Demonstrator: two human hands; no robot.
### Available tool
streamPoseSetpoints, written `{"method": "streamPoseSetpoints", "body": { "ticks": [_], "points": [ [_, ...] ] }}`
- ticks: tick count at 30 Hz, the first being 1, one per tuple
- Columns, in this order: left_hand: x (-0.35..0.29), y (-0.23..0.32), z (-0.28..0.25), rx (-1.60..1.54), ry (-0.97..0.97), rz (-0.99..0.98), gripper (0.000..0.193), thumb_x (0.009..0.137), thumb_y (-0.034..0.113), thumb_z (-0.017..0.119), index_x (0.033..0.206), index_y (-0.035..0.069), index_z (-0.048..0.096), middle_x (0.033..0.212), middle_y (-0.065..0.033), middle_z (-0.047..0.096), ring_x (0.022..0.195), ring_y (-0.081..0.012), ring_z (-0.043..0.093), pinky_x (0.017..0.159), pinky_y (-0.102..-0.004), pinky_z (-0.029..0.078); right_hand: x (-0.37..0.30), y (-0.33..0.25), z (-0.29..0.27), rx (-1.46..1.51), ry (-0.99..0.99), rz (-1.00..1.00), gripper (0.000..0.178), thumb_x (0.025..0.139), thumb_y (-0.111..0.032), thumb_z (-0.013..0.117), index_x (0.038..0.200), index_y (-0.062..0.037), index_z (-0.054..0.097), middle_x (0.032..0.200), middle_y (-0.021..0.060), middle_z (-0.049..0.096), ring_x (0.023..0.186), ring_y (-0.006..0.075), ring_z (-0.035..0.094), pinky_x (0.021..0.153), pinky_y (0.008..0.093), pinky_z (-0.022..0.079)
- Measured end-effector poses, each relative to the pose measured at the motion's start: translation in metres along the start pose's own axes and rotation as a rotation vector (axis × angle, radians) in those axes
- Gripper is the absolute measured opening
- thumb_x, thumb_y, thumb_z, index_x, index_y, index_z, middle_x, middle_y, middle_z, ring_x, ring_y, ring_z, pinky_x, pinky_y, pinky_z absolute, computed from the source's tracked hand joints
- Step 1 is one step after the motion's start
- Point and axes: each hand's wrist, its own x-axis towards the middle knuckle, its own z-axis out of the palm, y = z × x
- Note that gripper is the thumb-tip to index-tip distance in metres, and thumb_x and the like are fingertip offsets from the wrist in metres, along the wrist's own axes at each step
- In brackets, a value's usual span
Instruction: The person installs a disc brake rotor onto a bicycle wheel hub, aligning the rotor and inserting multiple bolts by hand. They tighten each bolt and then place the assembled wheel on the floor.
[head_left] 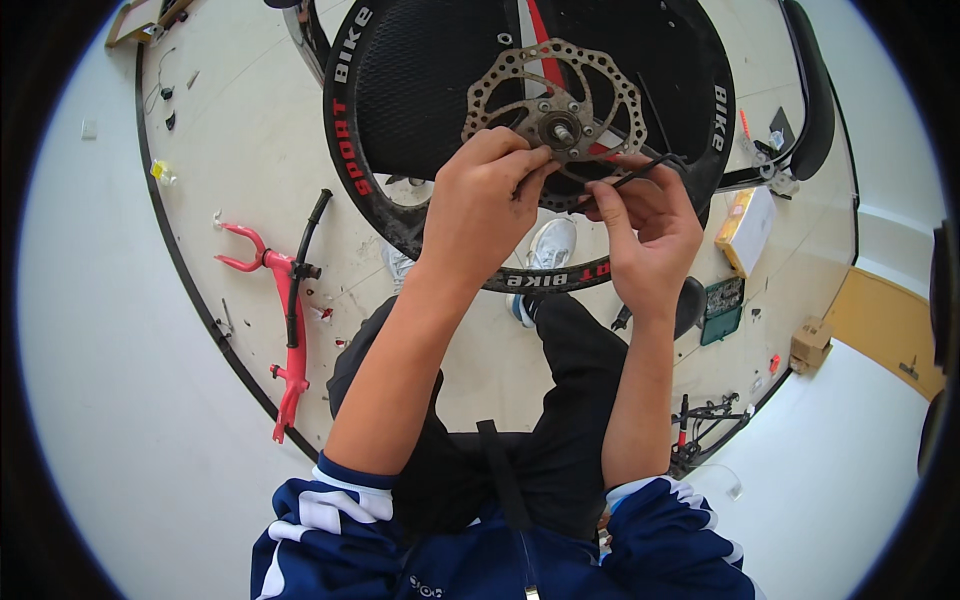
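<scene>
A black bicycle wheel (350,150) with a red and white stripe is in front of me. Its perforated metal brake disc (619,92) faces up, bolted around a hub with a threaded axle (562,132). My left hand (480,195) is at the disc's lower left edge, thumb and fingers pinched close to the hub; whatever is between them is hidden. At the disc's lower right, my right hand (650,215) holds a thin, black, bent rod (637,174) that looks like a hex key. Its tip points toward the disc's lower edge, and the fingers partly cover it.
A small nut (504,38) and a thin black rod (655,112) lie beyond the disc. On the floor at left is a pink bike frame part (290,340). To the right are a white and yellow box (745,230), a green tool case (722,312) and a cardboard box (811,342).
</scene>
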Motion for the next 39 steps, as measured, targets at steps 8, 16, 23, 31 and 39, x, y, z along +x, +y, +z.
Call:
{"method": "streamPoseSetpoints", "body": {
  "ticks": [8,16,23,31,39],
  "points": [
    [0.000,0.001,0.002,0.022,-0.034,0.068,0.020,0.075,-0.008,0.072,0.094,-0.003,0.074,0.088,-0.0093,0.065,0.082,-0.0275,0.064,0.071,-0.0359,0.054,0.001,-0.006,0.004,-0.036,-0.035,-0.042,0.024,0.091,0.003,0.070,0.114,0.0035,0.062,0.095,0.0121,0.074,0.086,0.0164,0.073,0.077,0.0282,0.060],
    [-0.002,-0.003,0.006,0.113,0.039,0.109,0.016,0.079,-0.006,0.076,0.095,-0.001,0.076,0.088,-0.0101,0.069,0.069,-0.0188,0.069,0.058,-0.0279,0.058,0.005,-0.003,0.008,0.024,-0.008,-0.017,0.021,0.091,0.003,0.069,0.111,0.0041,0.063,0.094,0.0126,0.075,0.084,0.0158,0.073,0.075,0.0271,0.060],
    [-0.003,-0.005,0.008,0.130,0.078,0.110,0.015,0.079,-0.004,0.079,0.094,-0.002,0.076,0.087,-0.0091,0.071,0.065,-0.0134,0.068,0.056,-0.0233,0.055,0.009,-0.002,0.009,0.120,0.048,-0.002,0.020,0.089,0.004,0.070,0.108,0.0037,0.064,0.092,0.0095,0.074,0.080,0.0120,0.072,0.072,0.0232,0.057],
    [0.001,0.002,0.005,0.050,0.031,0.082,0.021,0.074,-0.010,0.076,0.094,-0.002,0.075,0.084,-0.0095,0.066,0.071,-0.0242,0.065,0.061,-0.0321,0.054,0.011,-0.002,0.001,0.125,0.031,-0.010,0.024,0.090,0.004,0.070,0.113,0.0046,0.063,0.095,0.0122,0.074,0.082,0.0146,0.073,0.074,0.0266,0.061],
    [0.002,0.000,0.000,0.060,-0.055,0.089,0.028,0.075,-0.014,0.071,0.099,0.000,0.076,0.087,-0.0084,0.065,0.074,-0.0225,0.064,0.060,-0.0302,0.053,0.010,-0.001,0.004,0.168,0.038,-0.042,0.019,0.091,0.004,0.070,0.109,0.0047,0.064,0.097,0.0137,0.075,0.088,0.0188,0.074,0.079,0.0290,0.061]
  ]
}}
